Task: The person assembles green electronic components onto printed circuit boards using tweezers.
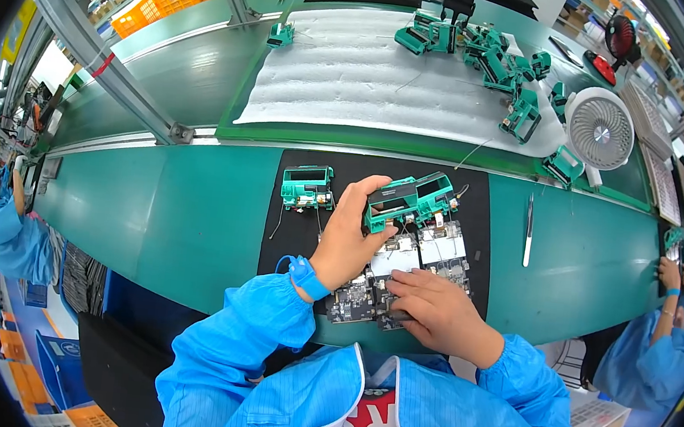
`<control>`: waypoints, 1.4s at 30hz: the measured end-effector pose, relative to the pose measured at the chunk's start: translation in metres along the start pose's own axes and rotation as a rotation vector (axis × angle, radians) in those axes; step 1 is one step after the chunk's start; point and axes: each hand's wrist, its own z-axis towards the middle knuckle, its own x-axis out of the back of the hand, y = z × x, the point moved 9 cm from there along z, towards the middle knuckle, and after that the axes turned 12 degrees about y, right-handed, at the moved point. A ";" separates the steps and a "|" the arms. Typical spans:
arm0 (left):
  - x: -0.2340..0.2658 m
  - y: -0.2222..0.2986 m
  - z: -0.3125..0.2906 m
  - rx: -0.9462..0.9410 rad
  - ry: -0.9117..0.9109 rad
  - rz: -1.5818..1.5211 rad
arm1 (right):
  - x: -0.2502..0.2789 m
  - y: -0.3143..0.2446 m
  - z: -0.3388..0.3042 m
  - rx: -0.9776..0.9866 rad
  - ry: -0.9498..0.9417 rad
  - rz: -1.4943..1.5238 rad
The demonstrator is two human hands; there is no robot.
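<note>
My left hand point(346, 234) is closed around a green plastic housing point(392, 205), which is tilted above the black mat point(475, 202). Next to it on the right is a second green housing point(434, 194) with a thin wire. Below them, a circuit board point(395, 256) with a white patch lies under my right hand point(439, 312), whose bent fingers grip its lower part. Another white-patched board point(444, 244) lies to the right, and a dark circuit board point(352, 300) is at the lower left. A third green housing point(307, 185) sits at the mat's upper left, trailing a wire.
Tweezers point(529, 231) lie right of the mat. Beyond the bench rail, white foam point(323, 72) carries several green housings point(496, 64). A white fan point(600, 129) stands at the back right. A metal post point(110, 55) rises at left. Co-workers in blue sleeves point(664, 327) are at both sides.
</note>
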 end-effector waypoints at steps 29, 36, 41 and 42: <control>-0.005 0.021 -0.005 -0.078 -0.001 0.082 | 0.001 0.003 -0.002 -0.062 0.122 0.007; -0.010 0.026 -0.004 -0.180 -0.050 0.142 | 0.016 0.016 0.010 -0.188 0.150 0.104; -0.010 0.027 -0.002 -0.164 -0.120 0.099 | 0.038 0.029 0.041 -0.076 0.219 -0.122; -0.010 0.029 -0.001 -0.183 -0.113 0.086 | 0.036 0.032 0.044 -0.046 0.206 -0.160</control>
